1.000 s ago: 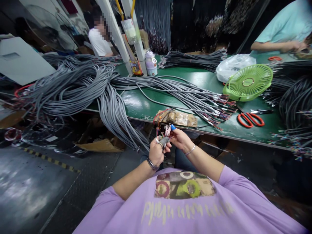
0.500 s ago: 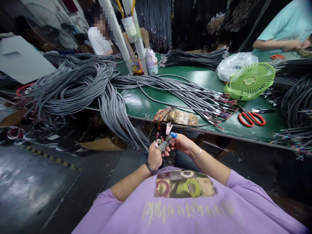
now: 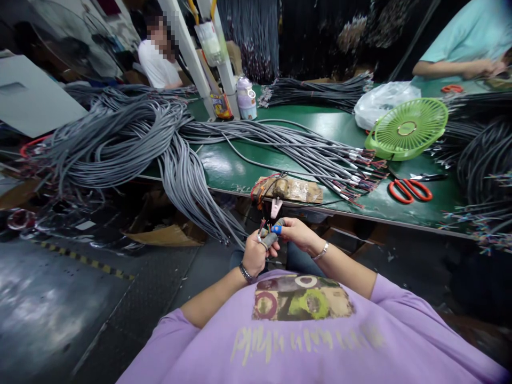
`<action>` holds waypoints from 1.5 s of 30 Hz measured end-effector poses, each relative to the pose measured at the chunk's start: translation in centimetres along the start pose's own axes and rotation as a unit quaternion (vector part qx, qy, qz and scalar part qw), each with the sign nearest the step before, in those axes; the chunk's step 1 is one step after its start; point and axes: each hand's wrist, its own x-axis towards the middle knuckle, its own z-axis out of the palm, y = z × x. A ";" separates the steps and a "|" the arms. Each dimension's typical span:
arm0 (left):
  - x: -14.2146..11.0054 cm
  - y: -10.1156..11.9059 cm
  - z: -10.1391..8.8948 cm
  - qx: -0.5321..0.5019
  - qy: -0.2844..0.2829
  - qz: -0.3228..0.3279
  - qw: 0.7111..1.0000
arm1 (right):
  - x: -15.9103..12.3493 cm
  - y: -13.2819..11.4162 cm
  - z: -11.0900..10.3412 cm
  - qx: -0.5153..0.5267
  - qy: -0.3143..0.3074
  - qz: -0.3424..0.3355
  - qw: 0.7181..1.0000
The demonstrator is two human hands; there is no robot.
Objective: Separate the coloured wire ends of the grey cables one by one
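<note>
My left hand (image 3: 255,255) is closed around a grey cable, and thin coloured wires (image 3: 269,228) stick up from the fist. A grey covering wraps its thumb, and a dark bracelet sits on the wrist. My right hand (image 3: 298,234), with a blue wrap on one digit, is pinched right beside the wires; what lies between its fingertips is too small to make out. Just beyond the hands, a pale pink clip (image 3: 276,208) hangs at the bench edge. Above it lies a tape-covered wooden block (image 3: 302,191) with red and black leads.
Long grey cables (image 3: 112,141) are heaped on the green bench (image 3: 224,165) and droop over its front edge at left. Orange-handled scissors (image 3: 410,191), a green fan (image 3: 408,128) and a plastic bag (image 3: 386,101) lie at right. Two people sit across the bench.
My right hand has come away from the pink clip and moved down to the wires at my left hand. The clip now hangs free. My left hand stays closed on the cable.
</note>
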 end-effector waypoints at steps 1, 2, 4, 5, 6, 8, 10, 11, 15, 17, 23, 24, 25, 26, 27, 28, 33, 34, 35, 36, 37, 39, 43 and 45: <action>0.0 -0.1 0.0 -0.002 -0.001 -0.002 1.000 | 0.0 0.1 0.0 0.006 -0.007 -0.003 1.000; 0.0 -0.1 -0.1 -0.005 -0.001 -0.003 1.000 | -0.1 0.1 -0.1 0.012 -0.016 -0.005 1.000; 0.0 -0.2 -0.1 -0.011 0.004 -0.006 1.000 | -0.2 0.2 -0.1 0.015 -0.030 -0.009 0.999; 0.0 -0.2 -0.1 -0.013 0.007 -0.008 1.000 | -0.3 0.2 -0.2 0.014 -0.034 -0.010 0.999; 0.1 -0.2 -0.1 -0.015 0.010 -0.011 1.000 | -0.5 0.1 -0.2 0.010 -0.035 -0.011 0.999; 0.1 -0.2 -0.1 -0.017 0.016 -0.015 1.000 | -0.7 0.1 -0.2 0.002 -0.035 -0.014 0.999; 0.1 -0.3 -0.1 -0.018 0.019 -0.015 1.000 | -0.8 0.1 0.0 -0.006 -0.028 -0.024 0.999; 0.1 -0.3 -0.1 -0.015 0.013 -0.017 1.000 | -0.9 0.0 0.1 -0.009 -0.019 -0.034 0.999; 0.2 -0.4 -0.3 0.019 -0.055 -0.055 0.997 | -0.9 0.2 0.6 -0.026 0.004 -0.065 0.998; 0.1 -0.3 -0.4 0.030 -0.070 -0.071 0.995 | -0.9 0.4 0.8 -0.030 0.008 -0.061 0.998; -0.2 0.7 -0.3 -0.013 -0.018 -0.030 0.999 | 0.2 0.7 0.1 0.045 0.126 -0.045 0.990; -0.2 0.9 -0.3 -0.021 -0.009 -0.023 0.999 | 0.5 0.5 -0.2 0.077 0.135 -0.041 0.987; -0.1 1.1 -0.3 -0.029 0.000 -0.016 0.999 | 0.8 0.4 -0.4 0.112 0.132 -0.033 0.984; 0.0 1.3 -0.2 -0.037 0.006 -0.010 0.999 | 1.1 0.2 -0.6 0.145 0.119 -0.018 0.982; 0.1 1.5 -0.2 -0.044 0.011 -0.005 0.999 | 1.3 0.0 -0.8 0.173 0.101 0.001 0.980; 0.3 1.7 -0.2 -0.048 0.012 -0.002 0.999 | 1.6 -0.3 -0.9 0.193 0.081 0.025 0.978; 1.2 2.3 -0.1 -0.054 0.001 -0.003 0.999 | 2.7 -1.3 -0.3 0.206 -0.005 0.034 0.978; 1.4 2.4 -0.1 -0.055 -0.005 -0.001 0.998 | 2.8 -1.4 -0.1 0.201 -0.018 0.014 0.979; 1.6 2.5 -0.1 -0.056 -0.010 0.002 0.998 | 2.9 -1.6 0.1 0.195 -0.030 -0.003 0.980; 1.8 2.6 -0.2 -0.056 -0.014 0.005 0.998 | 2.9 -1.7 0.2 0.190 -0.037 -0.014 0.981; 1.9 2.6 -0.2 -0.056 -0.017 0.007 0.998 | 2.8 -1.8 0.3 0.187 -0.038 -0.019 0.981; 2.1 2.8 -0.2 -0.057 -0.017 0.007 0.998 | 2.6 -2.0 0.3 0.187 -0.031 -0.015 0.982; 2.2 2.8 0.0 -0.058 -0.019 -0.009 0.998 | 1.6 -2.0 0.3 0.179 -0.030 0.020 0.983; 2.1 2.6 0.1 -0.049 -0.020 -0.016 0.998 | 1.1 -2.0 0.3 0.159 -0.030 0.035 0.986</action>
